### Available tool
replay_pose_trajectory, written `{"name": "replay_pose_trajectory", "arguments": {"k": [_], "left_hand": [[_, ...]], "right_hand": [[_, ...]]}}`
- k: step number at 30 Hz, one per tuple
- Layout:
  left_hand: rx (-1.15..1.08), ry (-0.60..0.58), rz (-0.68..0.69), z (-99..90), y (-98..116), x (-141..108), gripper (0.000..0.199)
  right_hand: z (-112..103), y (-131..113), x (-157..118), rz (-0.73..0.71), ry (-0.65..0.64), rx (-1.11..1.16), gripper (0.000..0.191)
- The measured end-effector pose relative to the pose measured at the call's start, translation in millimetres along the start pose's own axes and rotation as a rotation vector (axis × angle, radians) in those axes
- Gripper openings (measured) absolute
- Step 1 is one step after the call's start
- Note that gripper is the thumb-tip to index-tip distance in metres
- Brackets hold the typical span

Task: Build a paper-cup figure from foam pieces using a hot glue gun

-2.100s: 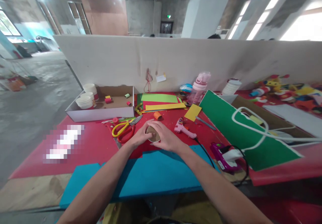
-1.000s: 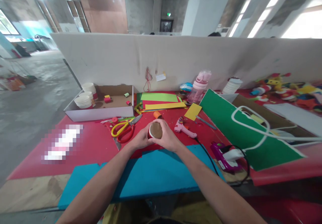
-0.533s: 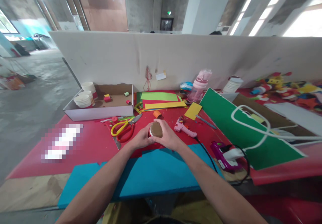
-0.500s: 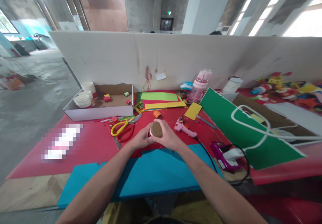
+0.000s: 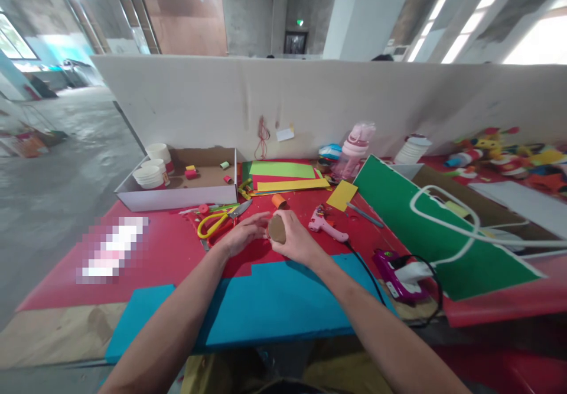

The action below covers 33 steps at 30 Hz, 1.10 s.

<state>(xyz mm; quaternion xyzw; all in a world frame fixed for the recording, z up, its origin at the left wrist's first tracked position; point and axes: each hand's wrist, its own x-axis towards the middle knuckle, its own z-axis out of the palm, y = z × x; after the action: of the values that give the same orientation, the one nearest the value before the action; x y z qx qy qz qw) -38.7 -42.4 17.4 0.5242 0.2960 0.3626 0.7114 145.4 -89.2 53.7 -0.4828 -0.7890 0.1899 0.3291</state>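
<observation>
My right hand [image 5: 296,237] is wrapped round a small round object with a flat brown top [image 5: 277,229], above the red table covering. Just left of it, my left hand [image 5: 245,234] has its fingers apart and holds nothing; its fingertips are close to the object's side. Behind the hands lies an orange paper roll [image 5: 279,201]. Yellow and red-handled scissors [image 5: 213,225] lie beside my left hand, partly hidden by it. To the right of my right hand is a pink glue gun [image 5: 326,226] with a black cord.
A shallow box [image 5: 181,196] with paper cups stands at the back left. Blue sheets [image 5: 283,305] lie along the front edge. At the right are a purple power strip [image 5: 401,282] and a leaning green board [image 5: 411,234]; a pink bottle [image 5: 354,149] stands behind.
My left hand has let go of the brown-topped object and moved slightly left, its fingers spreading. My right hand still holds the object.
</observation>
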Motion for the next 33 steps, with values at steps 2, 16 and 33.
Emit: {"name": "replay_pose_trajectory", "arguments": {"k": [2, 16, 33], "left_hand": [[-0.073, 0.064, -0.048, 0.2, 2, -1, 0.056], [0.063, 0.100, -0.077, 17.4, 18, -10, 0.075], [-0.038, 0.233, 0.118, 11.3, 16, -6, 0.097]], "right_hand": [[-1, -2, 1, -0.042, -0.016, -0.044, 0.050], [0, -6, 1, -0.133, -0.049, -0.165, 0.046], [-45, 30, -16, -0.024, 0.237, -0.093, 0.061]]}}
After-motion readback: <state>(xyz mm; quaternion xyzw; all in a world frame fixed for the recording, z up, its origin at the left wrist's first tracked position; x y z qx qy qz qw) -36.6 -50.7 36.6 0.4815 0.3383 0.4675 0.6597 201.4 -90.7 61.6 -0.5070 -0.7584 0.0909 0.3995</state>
